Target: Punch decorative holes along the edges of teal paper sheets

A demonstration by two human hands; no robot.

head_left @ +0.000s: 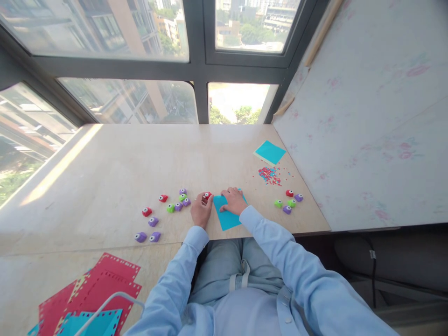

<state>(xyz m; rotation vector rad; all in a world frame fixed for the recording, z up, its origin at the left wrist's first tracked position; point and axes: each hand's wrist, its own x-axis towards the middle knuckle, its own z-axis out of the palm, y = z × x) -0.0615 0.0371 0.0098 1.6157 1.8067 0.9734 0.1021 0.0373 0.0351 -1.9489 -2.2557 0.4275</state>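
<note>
My left hand is closed around a small red craft punch, which has a round white spot on it. The punch is at the upper left corner of a blue sheet of paper; whether the paper is inside its slot I cannot tell. On that sheet lies my right hand, its fingers and thumb spread over the upper part. Left of my left hand are several more punches, among them a green punch, a purple punch and a red punch.
Another group of punches, including a lime green one, sits at the right. Behind it are red and blue paper bits and stacked paper. Punched red sheets and a punched blue sheet lie front left, under a white cable.
</note>
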